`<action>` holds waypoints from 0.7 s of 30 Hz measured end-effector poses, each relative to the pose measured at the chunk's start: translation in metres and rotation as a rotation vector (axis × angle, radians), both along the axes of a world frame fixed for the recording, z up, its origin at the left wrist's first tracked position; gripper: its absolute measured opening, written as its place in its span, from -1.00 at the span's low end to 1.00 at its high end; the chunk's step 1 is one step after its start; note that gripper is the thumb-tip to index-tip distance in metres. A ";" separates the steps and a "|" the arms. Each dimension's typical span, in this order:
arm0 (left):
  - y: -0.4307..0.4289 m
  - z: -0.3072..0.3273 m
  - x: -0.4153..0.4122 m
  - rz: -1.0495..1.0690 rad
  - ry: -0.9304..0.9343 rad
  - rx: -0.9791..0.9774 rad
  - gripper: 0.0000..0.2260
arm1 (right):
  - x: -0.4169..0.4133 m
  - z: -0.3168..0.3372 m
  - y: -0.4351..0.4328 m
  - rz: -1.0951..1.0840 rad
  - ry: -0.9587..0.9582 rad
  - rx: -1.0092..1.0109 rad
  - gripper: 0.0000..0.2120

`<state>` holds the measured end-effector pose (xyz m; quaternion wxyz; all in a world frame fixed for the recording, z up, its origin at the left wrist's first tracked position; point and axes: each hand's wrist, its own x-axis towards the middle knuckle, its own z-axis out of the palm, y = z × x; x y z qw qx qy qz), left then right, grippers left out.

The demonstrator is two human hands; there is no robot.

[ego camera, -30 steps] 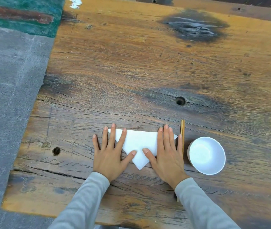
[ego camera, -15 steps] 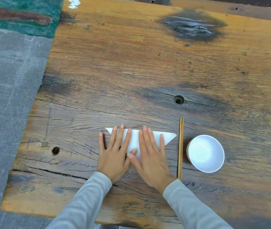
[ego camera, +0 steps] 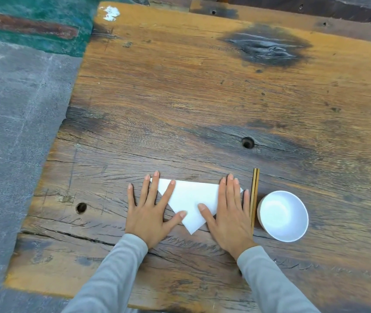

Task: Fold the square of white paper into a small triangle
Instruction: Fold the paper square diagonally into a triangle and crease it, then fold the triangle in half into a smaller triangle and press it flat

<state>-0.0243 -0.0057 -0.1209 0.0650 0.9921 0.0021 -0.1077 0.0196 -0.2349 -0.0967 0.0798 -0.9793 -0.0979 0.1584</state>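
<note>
Head view: the white paper (ego camera: 191,201), folded to a triangle, is pressed flat on the wooden table (ego camera: 202,98) by the left hand (ego camera: 148,213) and the right hand (ego camera: 231,213), fingers spread, nothing gripped. If the right hand is slid outward, the chopsticks (ego camera: 254,197) just beside it and the white bowl (ego camera: 283,215) could be pushed.

A white bowl (ego camera: 283,216) is sitting near the right side of a worn wooden table (ego camera: 202,98), with a pair of wooden chopsticks (ego camera: 254,196) lying just to its left, pointing away toward the far edge. The tabletop's showing dark stains, cracks and a few round holes. Grey floor (ego camera: 17,132) is running along the left.
</note>
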 end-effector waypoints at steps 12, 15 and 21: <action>-0.001 0.006 0.001 -0.011 0.008 -0.025 -0.19 | -0.012 0.001 0.053 0.186 0.018 0.135 -0.17; -0.002 0.005 0.001 0.028 0.016 -0.017 -0.17 | -0.008 -0.004 0.031 0.134 0.014 0.091 -0.18; -0.006 0.006 0.001 0.047 0.021 -0.030 -0.13 | -0.003 -0.007 -0.005 0.029 -0.020 0.061 -0.19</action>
